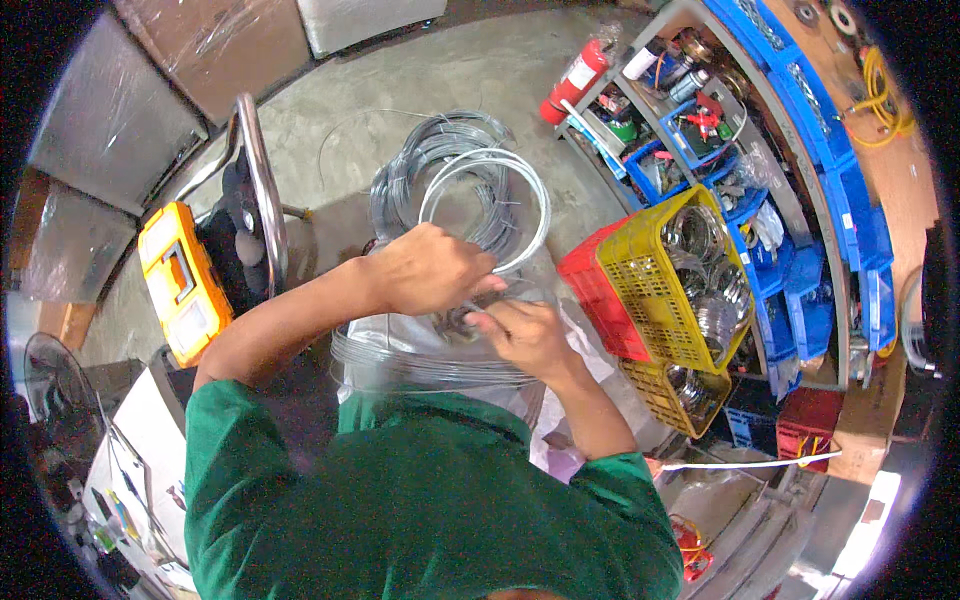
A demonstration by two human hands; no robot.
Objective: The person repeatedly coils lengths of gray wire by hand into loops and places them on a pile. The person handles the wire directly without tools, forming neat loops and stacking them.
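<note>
1. Two bare hands, both yours, near the centre of the frame: left hand (430,272) a little above and left of the right hand (527,338), fingers curled on each.
2. Grasp: cannot tell. Blur sits between your fingertips, so whether either hand is closed on a strand is not shown.
3. Wire coil (430,372): just below centre of frame, in front of your green shirt (420,490), below your hands. Many thin, shiny turns, lying loosely side by side and partly blurred.
4. Handling, judged by look: single strand light but springy; whole coil heavier, inclined to spread if your hold slackens. Smooth surface, probably slippery. Not fragile, though a sharp bend would likely leave a kink.
5. Where to hold: gather all turns in your palm at the left or right bend of the coil, not one outer turn. For a loose end, pinch a little back from the tip; cut wire may prick.
6. Upper centre of frame: grey coil (392,190) on the floor, paler ring (543,195) overlapping it. The ring looks thicker, so expect more stiffness.
7. Right of centre: yellow crate (640,285) holding more shiny coils, well apart from your left hand.
</note>
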